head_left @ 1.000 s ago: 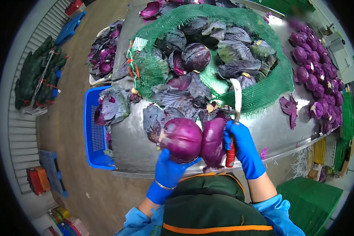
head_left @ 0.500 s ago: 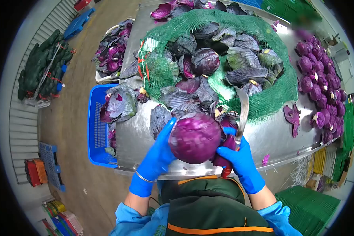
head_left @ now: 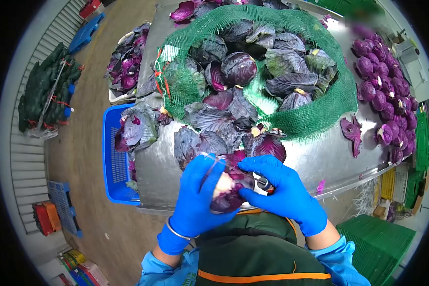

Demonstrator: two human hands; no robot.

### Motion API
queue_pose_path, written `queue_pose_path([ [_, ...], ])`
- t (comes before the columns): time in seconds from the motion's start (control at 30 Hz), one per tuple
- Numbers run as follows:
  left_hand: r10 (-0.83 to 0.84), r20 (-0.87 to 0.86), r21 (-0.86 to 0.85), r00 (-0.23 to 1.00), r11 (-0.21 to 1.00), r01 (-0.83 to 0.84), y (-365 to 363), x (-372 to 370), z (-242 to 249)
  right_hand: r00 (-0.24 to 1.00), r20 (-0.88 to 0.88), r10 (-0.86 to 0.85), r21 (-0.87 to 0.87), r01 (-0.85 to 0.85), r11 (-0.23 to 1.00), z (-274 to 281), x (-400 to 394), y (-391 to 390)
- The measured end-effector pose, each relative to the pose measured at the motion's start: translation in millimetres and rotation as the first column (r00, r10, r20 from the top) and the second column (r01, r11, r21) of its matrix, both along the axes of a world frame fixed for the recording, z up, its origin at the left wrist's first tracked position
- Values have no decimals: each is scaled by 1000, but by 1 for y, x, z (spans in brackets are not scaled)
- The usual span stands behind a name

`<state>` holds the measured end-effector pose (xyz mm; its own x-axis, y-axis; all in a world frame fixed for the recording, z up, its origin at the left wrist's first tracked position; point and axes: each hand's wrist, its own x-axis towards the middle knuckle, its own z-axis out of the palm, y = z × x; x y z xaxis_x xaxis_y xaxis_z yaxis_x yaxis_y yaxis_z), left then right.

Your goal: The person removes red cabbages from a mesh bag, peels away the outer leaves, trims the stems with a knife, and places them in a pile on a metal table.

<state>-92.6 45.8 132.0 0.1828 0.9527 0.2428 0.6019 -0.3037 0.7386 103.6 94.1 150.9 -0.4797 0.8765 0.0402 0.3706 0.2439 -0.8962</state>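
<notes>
Between my two hands, low over the near table edge, is a purple cabbage (head_left: 229, 200) turned so its pale stem end shows. My left hand (head_left: 193, 190) is closed around its left side, fingers over the top. My right hand (head_left: 286, 193) presses fingertips on the cabbage's right side while gripping a knife (head_left: 263, 183); only the handle end shows clearly, and the blade is mostly hidden. Just beyond lie loose outer leaves (head_left: 219, 119). A green mesh sack (head_left: 314, 121), spread open on the table, holds several untrimmed cabbages (head_left: 239, 69).
Trimmed purple cabbages (head_left: 388, 95) are piled along the right of the metal table (head_left: 314, 164). A blue basket (head_left: 112, 162) stands against the left edge, with a white leaf-filled bin (head_left: 121, 95) behind it. Green crates (head_left: 374, 248) are stacked at lower right.
The cabbage has turned from its smooth round side to its pale stem end. The knife blade, upright before, has swung down out of clear sight. The loose leaf beside the handle is no longer visible there.
</notes>
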Motion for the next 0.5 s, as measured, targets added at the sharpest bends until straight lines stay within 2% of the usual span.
queue_pose_path([
  [0.03, -19, -117, 31, 993, 999, 23, -1, 1, 2, 999, -3, -48, 70, 48, 996, -3, -3, 0],
  [0.07, -33, -232, 59, 972, 997, 48, -1, 2, 3, 999, -2, -46, 68, 47, 997, -2, -1, 1],
  [0.13, -44, -236, 80, 971, 995, 65, -3, 3, 3, 996, 91, 3, -123, 8, 992, 3, 4, 4],
  [0.2, -50, -283, 79, 958, 994, 75, -3, 5, 5, 995, 96, 10, -89, -2, 996, -1, 6, 4],
  [0.4, -22, -286, 43, 958, 998, 36, -1, 4, 5, 997, 20, -77, -37, 78, 996, 4, 5, -4],
  [0.43, -16, -293, 48, 956, 998, 31, 0, 2, 5, 998, 60, -37, 41, 34, 999, 1, 13, -5],
  [0.47, 12, -216, 25, 976, 1000, -7, 1, -1, 3, 995, 101, 2, 119, -14, 993, -3, 22, -6],
  [0.5, 43, -137, -2, 990, 999, -44, 1, -4, 3, 994, 102, 36, 108, -47, 993, -12, 33, -13],
])
